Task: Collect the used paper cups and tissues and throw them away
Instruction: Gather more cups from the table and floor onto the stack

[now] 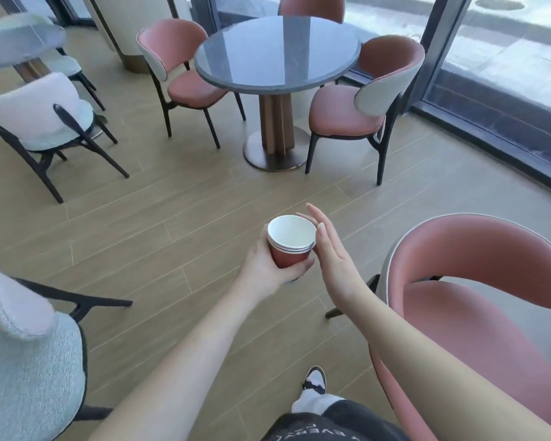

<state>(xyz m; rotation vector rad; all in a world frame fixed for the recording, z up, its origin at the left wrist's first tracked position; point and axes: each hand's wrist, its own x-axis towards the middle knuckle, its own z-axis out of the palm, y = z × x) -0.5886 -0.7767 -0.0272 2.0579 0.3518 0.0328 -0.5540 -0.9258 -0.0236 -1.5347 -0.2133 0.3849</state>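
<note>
A stack of nested red paper cups (290, 246) with white insides is held upright over the wooden floor. My left hand (268, 265) grips the stack from below and from the left, fingers curled round its red wall. Just to the right of the rims, my right hand (328, 249) is held flat with straight fingers, its fingertips beside or lightly touching the top cup. No tissues are in view.
A round dark stone table (277, 81) on a pedestal stands ahead, ringed by pink chairs (185, 74). Another pink chair (477, 281) is close at my right, pale fabric chairs (39, 116) at my left. Glass walls run along the right. My foot (314, 381) shows below.
</note>
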